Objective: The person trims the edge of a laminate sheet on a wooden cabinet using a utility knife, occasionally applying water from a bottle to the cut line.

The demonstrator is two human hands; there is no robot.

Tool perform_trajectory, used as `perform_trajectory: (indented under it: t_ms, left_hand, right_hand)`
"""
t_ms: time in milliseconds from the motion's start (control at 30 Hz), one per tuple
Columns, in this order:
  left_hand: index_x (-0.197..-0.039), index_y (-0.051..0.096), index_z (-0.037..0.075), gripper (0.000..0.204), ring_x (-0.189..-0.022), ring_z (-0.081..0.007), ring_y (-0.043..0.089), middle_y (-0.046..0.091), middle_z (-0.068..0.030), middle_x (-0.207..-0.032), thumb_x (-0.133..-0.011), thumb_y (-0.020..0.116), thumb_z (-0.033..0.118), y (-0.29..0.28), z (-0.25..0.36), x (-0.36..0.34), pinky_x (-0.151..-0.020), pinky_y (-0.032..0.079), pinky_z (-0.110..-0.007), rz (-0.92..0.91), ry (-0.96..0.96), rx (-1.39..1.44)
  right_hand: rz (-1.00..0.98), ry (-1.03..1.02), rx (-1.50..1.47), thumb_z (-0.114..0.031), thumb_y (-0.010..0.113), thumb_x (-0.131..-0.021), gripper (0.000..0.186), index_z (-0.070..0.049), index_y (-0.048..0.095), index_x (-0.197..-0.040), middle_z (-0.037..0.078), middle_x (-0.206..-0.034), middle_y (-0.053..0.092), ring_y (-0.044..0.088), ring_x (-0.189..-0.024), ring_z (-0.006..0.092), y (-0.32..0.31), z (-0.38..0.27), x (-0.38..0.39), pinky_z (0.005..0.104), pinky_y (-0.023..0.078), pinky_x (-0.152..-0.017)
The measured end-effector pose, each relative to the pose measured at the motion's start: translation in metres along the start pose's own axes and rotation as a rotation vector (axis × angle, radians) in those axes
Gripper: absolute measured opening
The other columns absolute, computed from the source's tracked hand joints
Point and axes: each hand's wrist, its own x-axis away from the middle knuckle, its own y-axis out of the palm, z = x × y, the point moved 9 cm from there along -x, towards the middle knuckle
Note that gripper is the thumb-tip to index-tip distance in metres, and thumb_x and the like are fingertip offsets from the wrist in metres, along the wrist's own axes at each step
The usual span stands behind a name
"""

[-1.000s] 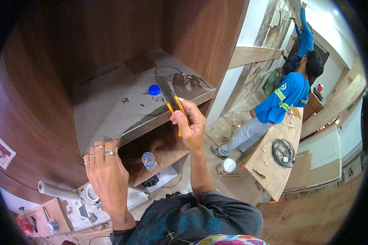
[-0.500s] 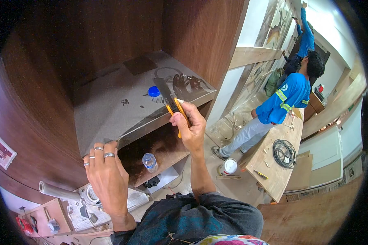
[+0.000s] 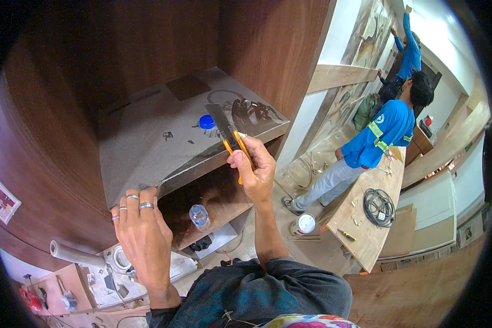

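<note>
My right hand is closed around a yellow-and-black utility knife, its wide dark blade slanting up and left above a grey dusty shelf. Just left of the blade a blue bottle cap lies on that shelf. With rings on several fingers, my left hand rests at the shelf's front left corner. Its fingers lie slightly apart over the edge, and their tips are partly hidden. On the lower shelf between my hands stands a clear plastic bottle with no cap on it.
Brown wood panels enclose the shelf. To the right, a co-worker in blue stands by a wooden worktable carrying a coiled black cable. A white bucket is on the floor. A plastic roll lies lower left.
</note>
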Motion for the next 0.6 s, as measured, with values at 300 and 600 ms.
perform_trajectory:
  t_ms: [300, 600]
  left_hand:
    - [-0.103, 0.067, 0.003, 0.02, -0.097, -0.0311, 0.059, 0.06, -0.013, -0.1, -0.083, 0.064, 0.001, -0.0006, 0.0003, 0.0, -0.09, 0.044, -0.043, 0.001, -0.004, -0.001]
    - [-0.101, 0.067, 0.002, 0.017, -0.097, -0.0317, 0.058, 0.06, -0.0131, -0.1, -0.084, 0.064, 0.001, -0.0016, 0.0031, -0.0009, -0.092, 0.043, -0.044, 0.008, -0.02, 0.002]
  right_hand:
    - [0.008, -0.003, -0.021, -0.013, 0.065, -0.097, 0.033, 0.005, 0.061, -0.125, 0.008, -0.098, 0.067, 0.064, -0.077, 0.0106, -0.0004, 0.0011, 0.0009, 0.0233, 0.052, -0.068]
    - [0.028, 0.004, -0.031, -0.011, 0.068, -0.096, 0.031, 0.003, 0.064, -0.123, 0.007, -0.097, 0.07, 0.064, -0.08, 0.0104, -0.002, 0.0003, 0.0024, 0.0238, 0.051, -0.073]
